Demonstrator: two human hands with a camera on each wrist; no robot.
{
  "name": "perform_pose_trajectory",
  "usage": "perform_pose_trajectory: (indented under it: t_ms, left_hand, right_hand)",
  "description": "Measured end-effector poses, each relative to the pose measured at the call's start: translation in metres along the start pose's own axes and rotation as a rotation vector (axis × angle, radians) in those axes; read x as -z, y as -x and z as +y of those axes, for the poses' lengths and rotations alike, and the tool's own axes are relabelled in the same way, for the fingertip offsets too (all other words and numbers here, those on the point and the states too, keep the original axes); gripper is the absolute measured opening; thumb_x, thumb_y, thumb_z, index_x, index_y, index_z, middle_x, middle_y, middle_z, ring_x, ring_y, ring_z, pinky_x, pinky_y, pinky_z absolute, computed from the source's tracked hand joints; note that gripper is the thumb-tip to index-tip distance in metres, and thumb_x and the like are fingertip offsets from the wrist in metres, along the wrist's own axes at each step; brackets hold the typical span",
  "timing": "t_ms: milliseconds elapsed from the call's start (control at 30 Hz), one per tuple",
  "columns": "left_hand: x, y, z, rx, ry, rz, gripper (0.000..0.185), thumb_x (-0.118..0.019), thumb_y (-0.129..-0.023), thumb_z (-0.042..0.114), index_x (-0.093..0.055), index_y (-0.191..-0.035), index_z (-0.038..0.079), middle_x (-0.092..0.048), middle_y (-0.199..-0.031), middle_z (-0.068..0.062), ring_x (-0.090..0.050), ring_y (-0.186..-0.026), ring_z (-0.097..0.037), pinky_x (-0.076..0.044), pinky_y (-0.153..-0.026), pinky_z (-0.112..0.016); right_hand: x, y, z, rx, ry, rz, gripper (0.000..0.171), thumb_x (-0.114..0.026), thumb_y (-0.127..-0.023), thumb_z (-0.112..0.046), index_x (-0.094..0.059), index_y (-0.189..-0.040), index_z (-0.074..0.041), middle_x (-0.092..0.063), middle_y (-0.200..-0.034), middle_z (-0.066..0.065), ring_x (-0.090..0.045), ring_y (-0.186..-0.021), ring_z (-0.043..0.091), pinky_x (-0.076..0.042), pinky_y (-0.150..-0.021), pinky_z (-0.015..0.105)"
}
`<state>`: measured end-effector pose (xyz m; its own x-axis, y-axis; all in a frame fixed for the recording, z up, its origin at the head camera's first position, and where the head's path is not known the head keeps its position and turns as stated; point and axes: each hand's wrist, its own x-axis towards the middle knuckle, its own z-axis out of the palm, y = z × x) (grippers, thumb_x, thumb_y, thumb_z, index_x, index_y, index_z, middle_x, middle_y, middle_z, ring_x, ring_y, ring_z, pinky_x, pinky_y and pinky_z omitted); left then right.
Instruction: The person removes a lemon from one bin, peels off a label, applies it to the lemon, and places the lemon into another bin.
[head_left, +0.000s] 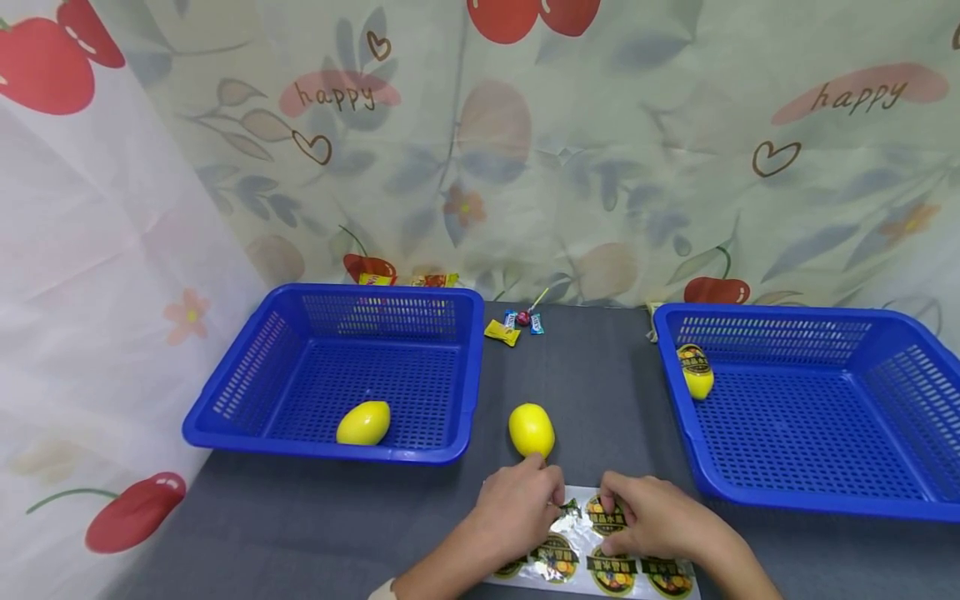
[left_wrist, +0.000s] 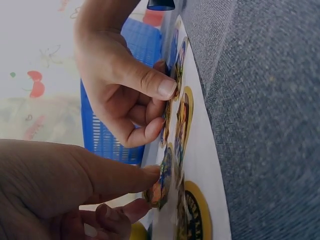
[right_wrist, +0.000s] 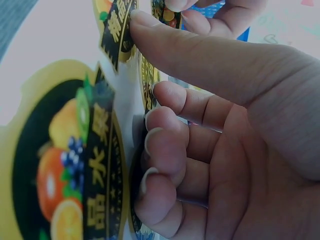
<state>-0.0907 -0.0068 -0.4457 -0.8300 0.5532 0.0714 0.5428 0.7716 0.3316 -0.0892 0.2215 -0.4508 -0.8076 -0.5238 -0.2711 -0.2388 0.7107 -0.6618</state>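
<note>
A shiny white sheet of round fruit stickers lies on the dark table at the front. At its far left part my left hand pinches a sticker at its edge between thumb and finger. My right hand rests on the right side of the sheet, its thumb and bent fingertips touching the printed surface. Just beyond the left hand sits a plain yellow lemon. A second lemon, without a sticker, lies in the left basket. In the right basket a lemon wears a dark round sticker.
The left blue basket and the right blue basket stand on either side. Between them at the back lie a yellow wrapped candy, a lollipop and small blue packets. A printed curtain hangs behind.
</note>
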Motion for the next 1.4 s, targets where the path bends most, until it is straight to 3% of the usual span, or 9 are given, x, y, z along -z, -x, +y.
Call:
perform_pose_trajectory:
  t_ms: [167,400,600,733,867,1033,1133,1233,1400]
  left_hand:
    - [0.002,-0.001,-0.001,-0.023,0.027,-0.002,0.019,-0.081,-0.082,0.017,-0.063,-0.078,0.022,-0.049,-0.075,0.011,-0.052,-0.061,-0.010,-0.044,-0.053,-0.028]
    - [0.007,-0.003,-0.003,-0.070,0.122,0.003,0.021,-0.076,-0.079,0.005,-0.066,-0.093,0.018,-0.058,-0.073,0.013,-0.052,-0.062,0.000,-0.045,-0.057,-0.023]
    - [0.012,-0.004,-0.002,-0.115,0.170,-0.007,0.017,-0.071,-0.080,0.002,-0.073,-0.083,0.018,-0.059,-0.073,0.015,-0.049,-0.064,0.004,-0.042,-0.059,-0.015]
    - [0.014,-0.004,-0.001,-0.110,0.201,-0.020,0.017,-0.069,-0.080,0.002,-0.072,-0.081,0.019,-0.056,-0.072,0.016,-0.048,-0.064,0.004,-0.040,-0.059,-0.013]
    - [0.019,-0.006,-0.004,-0.100,0.340,-0.023,0.016,-0.067,-0.082,0.003,-0.069,-0.084,0.019,-0.055,-0.075,0.016,-0.049,-0.068,0.003,-0.041,-0.063,-0.013]
    - [0.021,-0.010,-0.011,-0.125,0.520,0.100,0.014,-0.068,-0.084,0.005,-0.067,-0.086,0.018,-0.059,-0.082,0.012,-0.056,-0.080,-0.008,-0.045,-0.076,-0.021]
    - [0.018,-0.013,-0.013,-0.092,0.634,0.205,0.013,-0.067,-0.085,0.004,-0.066,-0.088,0.017,-0.060,-0.085,0.008,-0.058,-0.084,-0.015,-0.049,-0.079,-0.028]
    - [0.015,-0.016,-0.014,-0.048,0.768,0.324,0.013,-0.066,-0.086,0.001,-0.066,-0.089,0.014,-0.059,-0.090,0.001,-0.059,-0.083,-0.015,-0.054,-0.076,-0.033]
    - [0.008,-0.023,-0.018,-0.034,0.929,0.493,0.014,-0.064,-0.087,-0.007,-0.063,-0.088,0.007,-0.057,-0.095,-0.008,-0.057,-0.076,-0.013,-0.052,-0.064,-0.024]
  right_hand:
    - [0.000,-0.001,0.001,-0.012,-0.008,-0.010,0.039,-0.088,-0.076,-0.034,-0.054,-0.090,-0.020,-0.048,-0.064,-0.006,-0.044,-0.052,0.008,-0.033,-0.047,0.027]
    - [0.000,-0.001,0.002,-0.020,-0.005,-0.015,0.040,-0.088,-0.076,-0.036,-0.054,-0.089,-0.020,-0.048,-0.065,-0.006,-0.043,-0.052,0.008,-0.033,-0.048,0.027]
    - [0.000,-0.001,0.002,-0.009,-0.022,-0.013,0.040,-0.088,-0.076,-0.034,-0.054,-0.090,-0.020,-0.048,-0.064,-0.006,-0.043,-0.051,0.009,-0.033,-0.047,0.027]
    - [0.000,0.000,0.002,-0.009,-0.032,-0.014,0.039,-0.088,-0.076,-0.034,-0.054,-0.090,-0.019,-0.048,-0.064,-0.005,-0.043,-0.051,0.009,-0.033,-0.047,0.027]
    - [0.000,0.000,0.002,-0.008,-0.018,-0.007,0.039,-0.088,-0.075,-0.034,-0.054,-0.089,-0.020,-0.048,-0.064,-0.006,-0.044,-0.051,0.009,-0.034,-0.047,0.027]
    - [-0.001,-0.002,0.001,-0.002,0.009,0.012,0.040,-0.089,-0.073,-0.034,-0.054,-0.089,-0.021,-0.049,-0.064,-0.008,-0.044,-0.052,0.007,-0.034,-0.047,0.027]
    - [-0.001,-0.002,0.001,0.004,0.018,0.017,0.041,-0.089,-0.073,-0.034,-0.054,-0.089,-0.021,-0.049,-0.064,-0.008,-0.044,-0.052,0.007,-0.034,-0.047,0.027]
    - [0.000,-0.003,0.000,0.008,0.022,0.014,0.041,-0.089,-0.073,-0.036,-0.055,-0.089,-0.020,-0.049,-0.064,-0.008,-0.044,-0.052,0.007,-0.034,-0.047,0.027]
    - [0.002,0.000,-0.002,0.034,0.048,0.020,0.037,-0.087,-0.076,-0.037,-0.055,-0.088,-0.021,-0.047,-0.063,-0.010,-0.042,-0.051,0.004,-0.033,-0.047,0.026]
